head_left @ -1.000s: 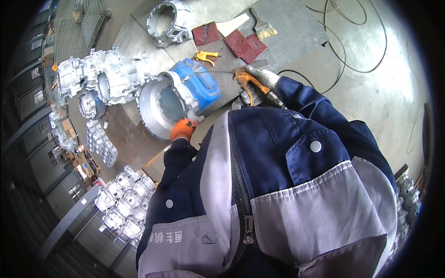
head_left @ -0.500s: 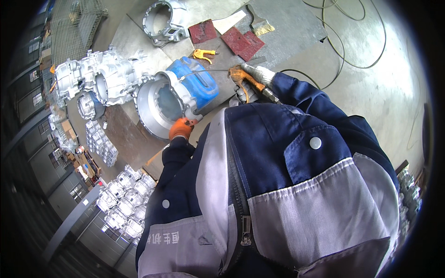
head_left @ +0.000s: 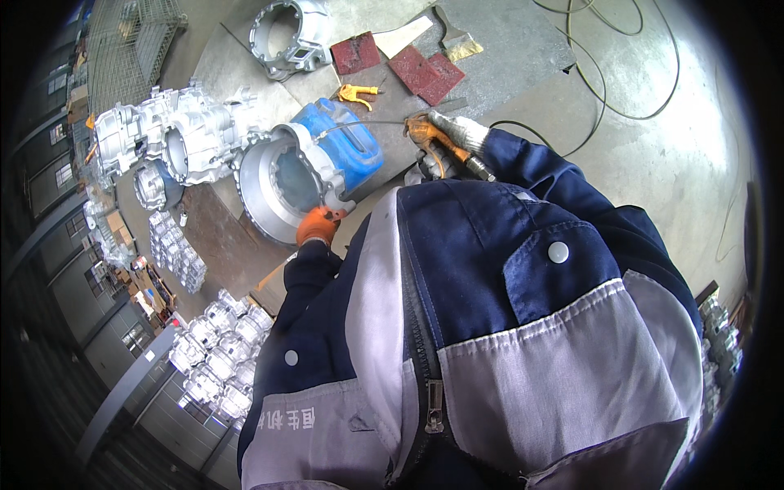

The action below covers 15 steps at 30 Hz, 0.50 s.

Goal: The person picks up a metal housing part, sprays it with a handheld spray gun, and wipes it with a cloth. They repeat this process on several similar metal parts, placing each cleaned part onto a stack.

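A large silver metal housing [head_left: 263, 192], round and open, lies on its side with its mouth toward the lower left. My left hand [head_left: 317, 225], in an orange glove, is closed on the housing's near edge. To the right, my right hand [head_left: 459, 132], in a white glove, grips an orange air blow gun [head_left: 437, 140]. Its long thin nozzle reaches left over a blue plastic jerrycan [head_left: 353, 151] toward the housing. The jerrycan lies against the housing's right side. Some of the right hand's fingers are hidden behind the gun.
Several silver housings [head_left: 196, 147] stand at the left; another ring-shaped housing [head_left: 314, 41] sits at the far side. A yellow blow gun [head_left: 357, 93], dark red abrasive pads [head_left: 415, 72] and a brush [head_left: 459, 42] lie beyond the jerrycan. A hose [head_left: 606, 98] curls over the floor at right.
The view has shifted very slightly. My right hand and the orange blow gun have moved a little to the right; my left hand keeps its hold on the housing.
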Tool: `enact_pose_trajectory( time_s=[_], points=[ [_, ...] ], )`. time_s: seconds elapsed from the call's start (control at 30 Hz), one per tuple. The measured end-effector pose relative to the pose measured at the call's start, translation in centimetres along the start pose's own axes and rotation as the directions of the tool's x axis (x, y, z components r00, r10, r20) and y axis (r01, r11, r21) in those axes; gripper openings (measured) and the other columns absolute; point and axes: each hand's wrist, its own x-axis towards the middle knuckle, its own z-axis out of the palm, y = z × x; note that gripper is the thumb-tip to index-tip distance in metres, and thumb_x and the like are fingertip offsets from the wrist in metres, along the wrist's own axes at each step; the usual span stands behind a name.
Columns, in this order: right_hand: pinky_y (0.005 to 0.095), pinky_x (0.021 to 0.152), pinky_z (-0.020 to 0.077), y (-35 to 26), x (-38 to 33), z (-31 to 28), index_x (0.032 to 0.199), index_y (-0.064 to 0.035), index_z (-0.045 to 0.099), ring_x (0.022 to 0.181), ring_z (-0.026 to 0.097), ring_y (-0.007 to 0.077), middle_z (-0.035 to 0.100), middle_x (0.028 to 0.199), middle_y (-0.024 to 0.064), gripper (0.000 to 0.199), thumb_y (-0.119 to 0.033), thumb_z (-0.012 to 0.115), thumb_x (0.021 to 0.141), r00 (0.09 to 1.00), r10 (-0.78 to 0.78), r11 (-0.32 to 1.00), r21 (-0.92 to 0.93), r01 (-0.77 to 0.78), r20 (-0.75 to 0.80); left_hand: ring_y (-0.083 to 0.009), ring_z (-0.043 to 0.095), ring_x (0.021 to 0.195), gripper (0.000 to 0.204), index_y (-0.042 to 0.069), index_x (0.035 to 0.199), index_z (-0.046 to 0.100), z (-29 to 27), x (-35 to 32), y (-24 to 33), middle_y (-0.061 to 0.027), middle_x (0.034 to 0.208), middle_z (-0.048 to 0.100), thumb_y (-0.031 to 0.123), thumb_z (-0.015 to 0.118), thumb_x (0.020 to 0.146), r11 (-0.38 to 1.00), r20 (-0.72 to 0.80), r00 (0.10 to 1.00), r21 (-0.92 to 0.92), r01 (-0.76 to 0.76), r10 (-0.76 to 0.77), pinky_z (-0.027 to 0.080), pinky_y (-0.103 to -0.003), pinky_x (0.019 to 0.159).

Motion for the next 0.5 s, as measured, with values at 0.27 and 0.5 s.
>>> enact_pose_trajectory(
  time_s=[0.27,0.5],
  points=[
    [0.028,0.065,0.0497,2.6,3.8,0.3,0.102,-0.0036,0.061,0.07,0.059,0.0136,0.064,0.085,0.0065,0.042,-0.041,0.044,0.096,0.999,-0.032,0.999,0.035,0.032,-0.004,-0.0289,0.064,0.085,0.046,0.006,0.093,0.068,0.5,0.2,-0.3,-0.0142,0.088,0.068,0.05,0.065,0.077,1.0,-0.009,1.0,-0.019,-0.011,0.011,0.046,-0.037,0.075],
    [0.0281,0.063,0.0495,2.3,2.8,0.1,0.102,-0.004,0.061,0.069,0.059,0.0139,0.064,0.084,0.0062,0.04,-0.04,0.044,0.096,0.998,-0.031,0.999,-0.016,0.031,-0.056,-0.0334,0.062,0.089,0.048,0.009,0.097,0.067,0.6,0.6,-0.9,-0.0171,0.095,0.065,0.051,0.063,0.072,0.996,-0.031,0.996,0.05,-0.08,0.081,0.046,-0.039,0.078]
  ],
)
